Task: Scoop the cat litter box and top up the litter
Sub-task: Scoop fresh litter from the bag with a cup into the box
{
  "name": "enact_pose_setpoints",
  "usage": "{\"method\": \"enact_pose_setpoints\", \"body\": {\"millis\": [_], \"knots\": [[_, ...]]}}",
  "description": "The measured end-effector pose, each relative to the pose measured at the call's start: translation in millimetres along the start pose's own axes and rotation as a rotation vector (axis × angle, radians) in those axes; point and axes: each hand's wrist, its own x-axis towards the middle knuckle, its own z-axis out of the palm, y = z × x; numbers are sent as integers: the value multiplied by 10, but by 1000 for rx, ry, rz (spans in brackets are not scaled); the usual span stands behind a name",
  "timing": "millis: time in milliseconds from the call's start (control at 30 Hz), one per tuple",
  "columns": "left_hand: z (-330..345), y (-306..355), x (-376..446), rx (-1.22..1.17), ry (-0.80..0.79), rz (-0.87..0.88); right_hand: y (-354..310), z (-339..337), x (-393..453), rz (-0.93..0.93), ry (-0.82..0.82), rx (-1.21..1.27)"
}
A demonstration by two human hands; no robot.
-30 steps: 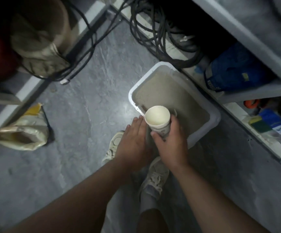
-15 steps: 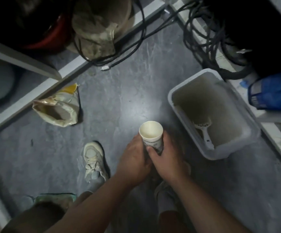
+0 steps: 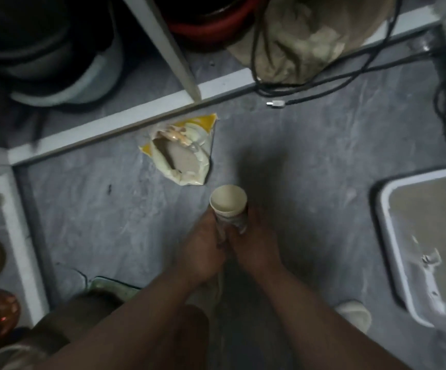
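Gripping the paper cup [image 3: 228, 202] upright in both hands, left hand [image 3: 203, 252] and right hand [image 3: 253, 249] wrapped round its base, we're keeping its empty mouth ready for a refill. Beyond it the litter bag [image 3: 181, 153] lies open on the floor, while the litter box [image 3: 384, 236] waits well off right.

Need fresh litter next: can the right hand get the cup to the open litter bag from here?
Probably yes. The litter bag lies open on bare floor just beyond the paper cup, nothing between them. But both the right hand and left hand grip the cup.
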Motion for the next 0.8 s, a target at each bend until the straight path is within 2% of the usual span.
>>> {"method": "enact_pose_setpoints", "body": {"millis": [133, 200, 300, 467, 600, 800], "knots": [[-382, -348, 356, -154, 88, -126, -399, 456, 407, -66, 54, 108], [-530, -523, 555, -131, 126, -212, -472, 679, 626, -35, 34, 125], [-674, -729, 810, -116, 160, -201, -575, 902, 930, 14, -37, 93], [-752, -1039, 1196, -75, 93, -325, -609, 1104, 1350, 77, -61, -16], [-763, -1252, 1403, -113, 128, -447, -666, 1241, 1561, 111, -27, 26], [-807, -1324, 1523, -159, 177, -530, -682, 1364, 1773, 171, -95, -2]]}}
